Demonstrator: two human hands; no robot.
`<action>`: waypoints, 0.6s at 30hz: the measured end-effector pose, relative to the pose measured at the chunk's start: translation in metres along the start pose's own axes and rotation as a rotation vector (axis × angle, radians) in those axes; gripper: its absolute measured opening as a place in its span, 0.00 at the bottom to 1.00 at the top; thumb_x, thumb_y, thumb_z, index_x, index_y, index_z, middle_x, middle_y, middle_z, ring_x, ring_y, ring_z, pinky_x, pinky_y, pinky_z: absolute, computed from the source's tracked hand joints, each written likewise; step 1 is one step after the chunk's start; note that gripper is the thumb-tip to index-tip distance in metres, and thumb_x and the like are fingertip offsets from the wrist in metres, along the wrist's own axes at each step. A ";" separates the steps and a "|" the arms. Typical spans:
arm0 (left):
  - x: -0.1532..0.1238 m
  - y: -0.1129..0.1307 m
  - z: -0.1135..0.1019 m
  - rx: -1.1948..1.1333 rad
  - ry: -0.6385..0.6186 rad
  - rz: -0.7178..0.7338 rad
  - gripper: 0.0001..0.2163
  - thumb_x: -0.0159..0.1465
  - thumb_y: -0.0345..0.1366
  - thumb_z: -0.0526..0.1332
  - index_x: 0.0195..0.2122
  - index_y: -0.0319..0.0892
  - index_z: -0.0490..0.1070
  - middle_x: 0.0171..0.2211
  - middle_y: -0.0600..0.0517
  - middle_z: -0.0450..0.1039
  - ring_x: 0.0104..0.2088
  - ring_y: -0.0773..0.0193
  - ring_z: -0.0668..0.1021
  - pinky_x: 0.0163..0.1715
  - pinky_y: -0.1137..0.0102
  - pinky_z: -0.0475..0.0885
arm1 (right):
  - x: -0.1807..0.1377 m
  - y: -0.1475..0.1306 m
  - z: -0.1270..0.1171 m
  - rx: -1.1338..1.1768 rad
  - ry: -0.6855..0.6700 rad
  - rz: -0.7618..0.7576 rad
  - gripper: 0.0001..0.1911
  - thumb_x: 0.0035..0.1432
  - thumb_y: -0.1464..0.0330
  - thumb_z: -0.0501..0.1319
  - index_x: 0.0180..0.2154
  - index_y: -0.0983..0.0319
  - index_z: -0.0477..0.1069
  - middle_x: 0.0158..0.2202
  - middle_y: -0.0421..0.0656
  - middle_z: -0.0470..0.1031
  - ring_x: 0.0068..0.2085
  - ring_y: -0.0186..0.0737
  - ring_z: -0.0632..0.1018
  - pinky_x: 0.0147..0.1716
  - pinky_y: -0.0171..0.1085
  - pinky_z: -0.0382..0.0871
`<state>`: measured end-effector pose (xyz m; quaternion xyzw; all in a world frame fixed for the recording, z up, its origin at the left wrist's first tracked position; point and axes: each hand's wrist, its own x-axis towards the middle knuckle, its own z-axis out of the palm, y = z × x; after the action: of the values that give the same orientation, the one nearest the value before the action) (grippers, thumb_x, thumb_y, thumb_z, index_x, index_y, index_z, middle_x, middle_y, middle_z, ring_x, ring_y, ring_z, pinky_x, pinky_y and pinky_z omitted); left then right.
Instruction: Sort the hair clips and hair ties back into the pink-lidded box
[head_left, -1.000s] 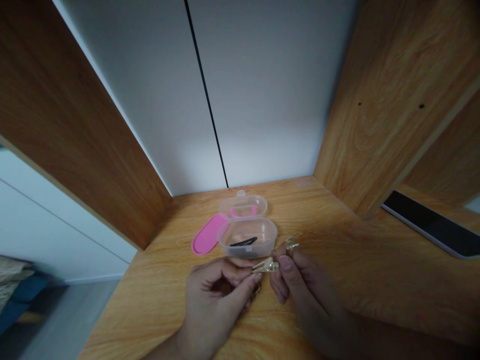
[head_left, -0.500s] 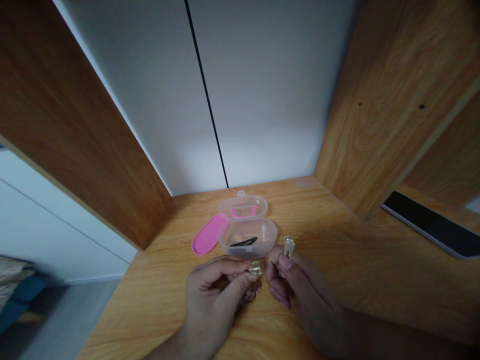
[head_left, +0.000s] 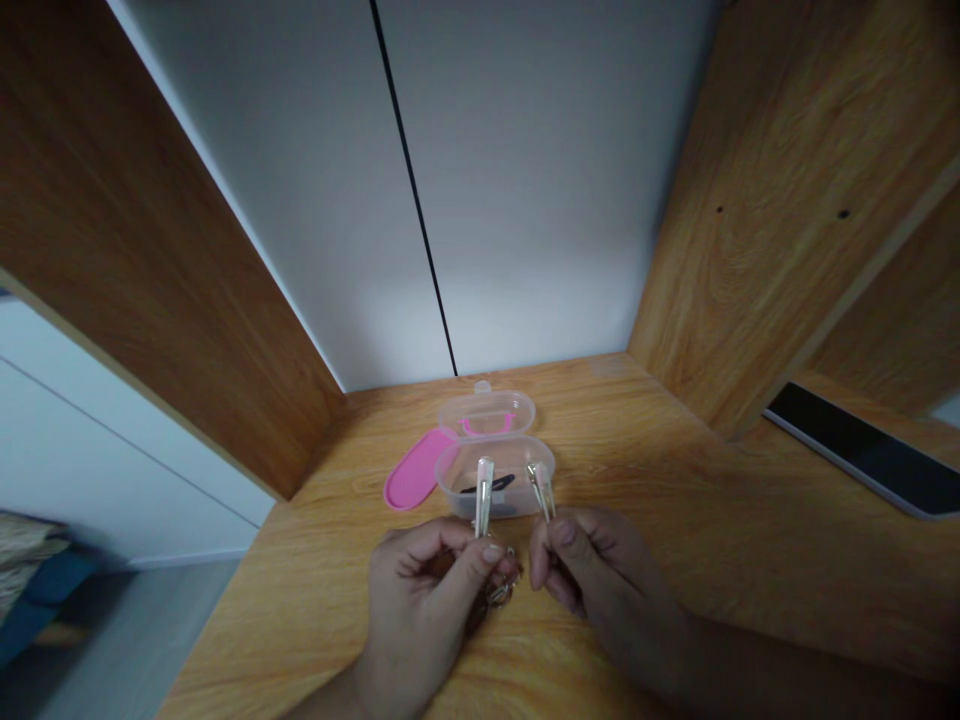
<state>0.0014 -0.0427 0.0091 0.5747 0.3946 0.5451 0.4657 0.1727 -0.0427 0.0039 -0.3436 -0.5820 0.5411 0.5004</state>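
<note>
My left hand [head_left: 424,605] is closed, pinching a shiny metal hair clip [head_left: 484,492] that points up between thumb and fingers. More metal clips [head_left: 501,595] show below its fingertips, partly hidden; whether they are in the hand or on the table I cannot tell. Close beside it, my right hand [head_left: 592,565] is closed on another metal hair clip [head_left: 542,490], its tip leaning left. Both clips overlap the front of a clear plastic box [head_left: 536,455] in view, and a black hair clip [head_left: 501,483] lies inside it.
The box's clear lid [head_left: 450,405], with a pink handle [head_left: 487,425], lies open behind. A pink oval tray [head_left: 411,480] leans against its left side. On the wooden table [head_left: 300,590] at far right is a phone [head_left: 862,445]. Wooden panels [head_left: 757,230] flank the white back wall [head_left: 540,200].
Both clips have turned from short, end-on views to standing lengthwise above the fingers. The left one now points up over the box. The box and tray stay in place.
</note>
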 end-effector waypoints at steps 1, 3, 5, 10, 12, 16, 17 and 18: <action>0.000 0.000 0.000 -0.005 0.001 -0.008 0.14 0.63 0.41 0.69 0.24 0.38 0.80 0.21 0.48 0.80 0.20 0.69 0.77 0.21 0.78 0.73 | 0.000 0.000 0.001 0.004 0.011 0.017 0.34 0.65 0.42 0.52 0.21 0.61 0.67 0.14 0.32 0.54 0.17 0.28 0.55 0.17 0.30 0.47; 0.000 -0.003 0.000 -0.020 0.005 -0.027 0.14 0.62 0.41 0.70 0.23 0.38 0.80 0.21 0.48 0.80 0.20 0.68 0.78 0.22 0.77 0.74 | -0.001 0.002 0.002 0.036 0.036 0.045 0.33 0.66 0.42 0.51 0.22 0.61 0.64 0.15 0.32 0.54 0.17 0.28 0.55 0.17 0.30 0.47; -0.001 -0.005 0.000 -0.048 0.010 -0.067 0.15 0.62 0.42 0.70 0.23 0.37 0.80 0.21 0.47 0.79 0.20 0.67 0.78 0.22 0.75 0.74 | -0.001 0.004 0.003 0.094 0.061 0.077 0.31 0.68 0.44 0.51 0.23 0.60 0.62 0.16 0.32 0.55 0.18 0.29 0.55 0.17 0.30 0.48; 0.000 -0.005 0.002 -0.072 0.080 -0.156 0.17 0.58 0.47 0.72 0.20 0.38 0.79 0.19 0.48 0.78 0.18 0.67 0.76 0.20 0.75 0.73 | 0.003 0.011 0.004 0.248 0.075 0.117 0.27 0.66 0.46 0.55 0.25 0.59 0.58 0.19 0.31 0.55 0.18 0.28 0.54 0.16 0.30 0.48; 0.003 -0.003 0.002 -0.047 0.123 -0.161 0.18 0.58 0.48 0.72 0.20 0.39 0.79 0.18 0.49 0.77 0.18 0.68 0.76 0.20 0.76 0.73 | 0.005 0.010 0.004 0.275 0.070 0.132 0.26 0.64 0.46 0.57 0.25 0.58 0.57 0.19 0.30 0.53 0.18 0.27 0.54 0.15 0.29 0.48; 0.008 -0.003 0.002 0.006 0.195 -0.167 0.19 0.59 0.49 0.71 0.20 0.39 0.78 0.17 0.51 0.76 0.17 0.71 0.73 0.19 0.79 0.69 | 0.009 0.003 0.004 0.256 0.104 0.189 0.27 0.60 0.44 0.60 0.26 0.58 0.57 0.19 0.29 0.53 0.17 0.26 0.55 0.14 0.28 0.47; 0.009 -0.003 0.001 0.013 0.204 -0.170 0.19 0.59 0.49 0.71 0.20 0.39 0.78 0.17 0.51 0.76 0.17 0.72 0.72 0.19 0.79 0.68 | 0.010 0.001 0.005 0.250 0.115 0.200 0.28 0.59 0.43 0.61 0.26 0.58 0.57 0.19 0.29 0.53 0.17 0.26 0.55 0.14 0.28 0.47; 0.010 -0.004 0.001 0.015 0.213 -0.176 0.19 0.59 0.49 0.71 0.20 0.38 0.78 0.17 0.52 0.75 0.17 0.72 0.72 0.19 0.79 0.67 | 0.011 0.000 0.005 0.246 0.125 0.208 0.29 0.58 0.42 0.62 0.26 0.58 0.58 0.19 0.29 0.53 0.17 0.26 0.55 0.14 0.27 0.47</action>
<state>0.0031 -0.0319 0.0080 0.4802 0.4948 0.5571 0.4628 0.1654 -0.0341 0.0063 -0.3711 -0.4405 0.6346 0.5153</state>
